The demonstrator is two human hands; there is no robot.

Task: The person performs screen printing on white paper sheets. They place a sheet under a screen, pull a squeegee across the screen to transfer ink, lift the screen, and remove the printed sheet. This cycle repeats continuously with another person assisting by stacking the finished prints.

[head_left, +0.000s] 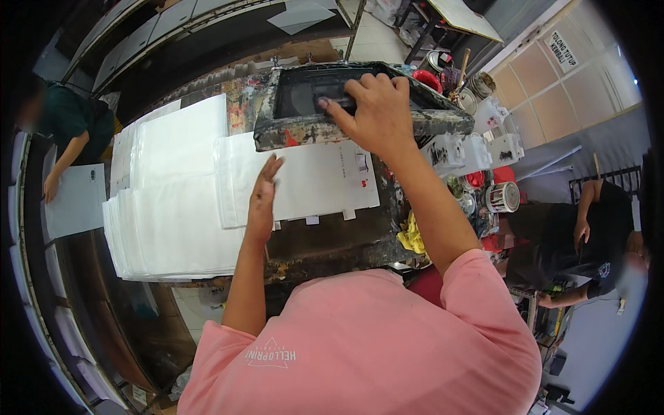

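Observation:
My right hand (377, 111) reaches over a paint-stained screen-printing frame (443, 123) with a dark mesh. Its fingers curl down and its thumb points left; what they close around, dark against the mesh, I cannot make out. The frame's near edge stands above a white sheet (315, 173) that bears small dark and red print at its right end. My left hand (263, 197) hovers over that sheet's left part, fingers stretched out, holding nothing. Left of it, white sheets or bags (176, 221) lie in overlapping stacks on the stained worktable (332, 242).
Paint tins (503, 197), white plastic tubs (477, 153) and a yellow cloth (411, 234) crowd the table's right side. A rack (159, 34) stands behind. One person (72, 117) at far left touches a pale sheet; another (588, 228) is at right.

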